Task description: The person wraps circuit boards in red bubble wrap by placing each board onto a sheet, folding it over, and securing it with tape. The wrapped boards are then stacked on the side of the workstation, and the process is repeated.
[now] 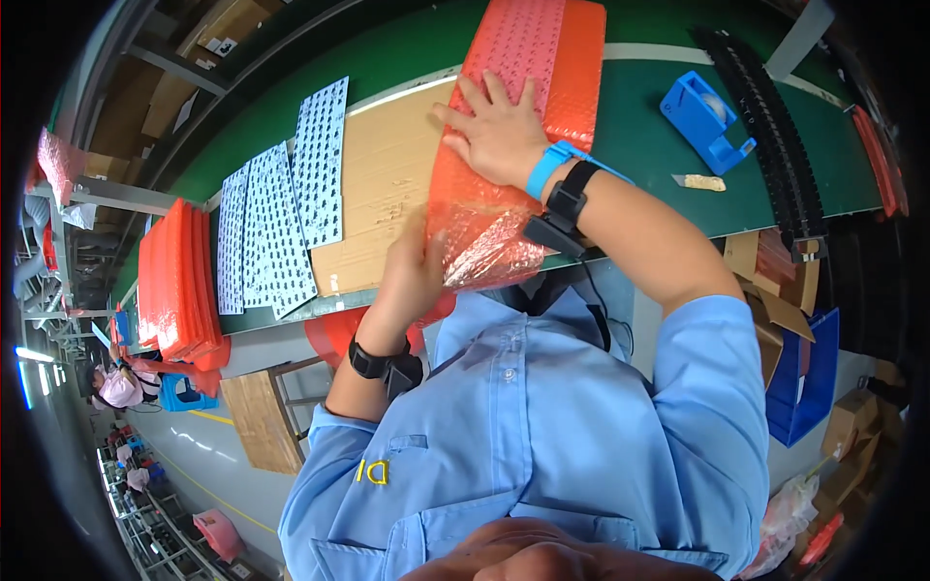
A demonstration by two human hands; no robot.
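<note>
A long red bubble-wrap bag (pixel 578 82) lies across the bench, its near end creased and shiny. Through its film shows a sheet with rows of small dark marks (pixel 518 44). My right hand (pixel 499 136) rests flat on the bag, fingers spread. At the bag's near left edge, my left hand (pixel 412 271) grips the film between thumb and fingers; some fingers are hidden. Beneath and left of the bag is a brown cardboard sheet (pixel 383 165). Several white sheets with rows of black parts (pixel 322 160) lie beside and partly on it.
A stack of red bubble-wrap bags (pixel 174 281) stands at the bench's left end. To the right are a blue tape dispenser (pixel 699 111), a small box cutter (pixel 699 182) and a black slotted strip (pixel 770 136). A blue bin (pixel 806 387) and cartons sit below right.
</note>
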